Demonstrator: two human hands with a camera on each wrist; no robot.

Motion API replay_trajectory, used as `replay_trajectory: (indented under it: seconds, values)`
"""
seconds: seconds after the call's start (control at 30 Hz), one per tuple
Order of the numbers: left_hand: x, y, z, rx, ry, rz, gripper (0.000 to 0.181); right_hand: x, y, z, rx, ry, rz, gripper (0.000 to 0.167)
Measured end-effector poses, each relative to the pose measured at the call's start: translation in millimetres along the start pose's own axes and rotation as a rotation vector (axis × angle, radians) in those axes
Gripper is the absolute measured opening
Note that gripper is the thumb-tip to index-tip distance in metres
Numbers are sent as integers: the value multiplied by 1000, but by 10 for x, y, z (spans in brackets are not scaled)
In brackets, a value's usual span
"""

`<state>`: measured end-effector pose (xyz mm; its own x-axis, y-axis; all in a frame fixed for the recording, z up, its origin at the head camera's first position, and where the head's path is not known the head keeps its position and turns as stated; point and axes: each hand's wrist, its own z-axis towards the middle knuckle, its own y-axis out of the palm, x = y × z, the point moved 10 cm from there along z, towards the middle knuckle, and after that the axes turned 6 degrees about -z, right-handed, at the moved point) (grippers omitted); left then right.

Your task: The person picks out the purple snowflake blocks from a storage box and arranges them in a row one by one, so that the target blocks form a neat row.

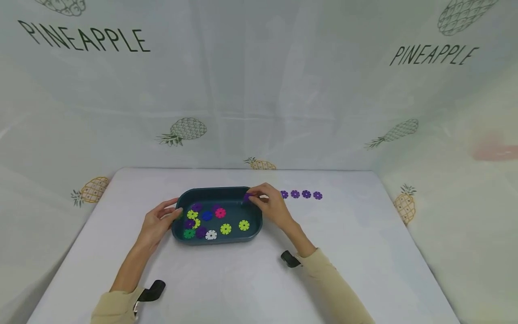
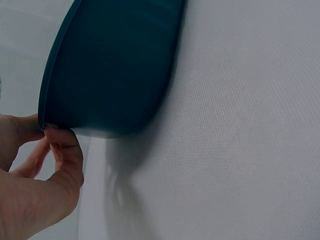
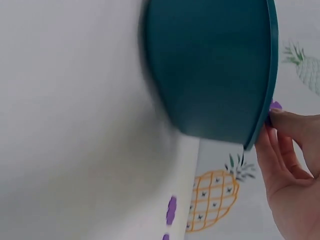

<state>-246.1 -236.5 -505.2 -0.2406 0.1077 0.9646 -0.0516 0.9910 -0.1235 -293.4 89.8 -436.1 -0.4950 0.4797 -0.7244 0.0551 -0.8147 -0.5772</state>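
A dark teal tray (image 1: 230, 196) holds several flower-shaped discs in purple, yellow, green, blue, white and pink. The left hand (image 1: 155, 225) pinches the tray's left rim between thumb and fingers; the left wrist view shows this hand (image 2: 45, 180) at the rim of the tray (image 2: 115, 65). At the tray's back right corner, the right hand (image 1: 273, 207) pinches a purple disc (image 1: 246, 198) between thumb and fingers. In the right wrist view a bit of that purple disc (image 3: 275, 105) shows at the fingertips of the hand (image 3: 295, 170), beside the rim of the tray (image 3: 215, 65).
Right of the tray, several purple discs (image 1: 306, 194) lie in a row near the back edge of the white table (image 1: 259, 283). Behind the table hangs a pale cloth (image 1: 259, 90) printed with pineapples. A dark wrist device (image 1: 152, 290) is on the left forearm, another (image 1: 290, 259) on the right.
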Motion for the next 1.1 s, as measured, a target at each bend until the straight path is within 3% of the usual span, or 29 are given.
replay_trajectory:
  seconds: [0.37, 0.77, 1.1]
  values:
    - [9, -57, -19, 12, 18, 0, 63, 340, -389, -92, 103, 116, -12, 20]
    - [-1, -34, -16, 5, 13, -6, 62, 800, -894, -299, 223, 239, 121, 24]
    - [-6, -18, -9, 0, 27, -19, 61, 1215, -1270, -567, 289, 411, 132, 28]
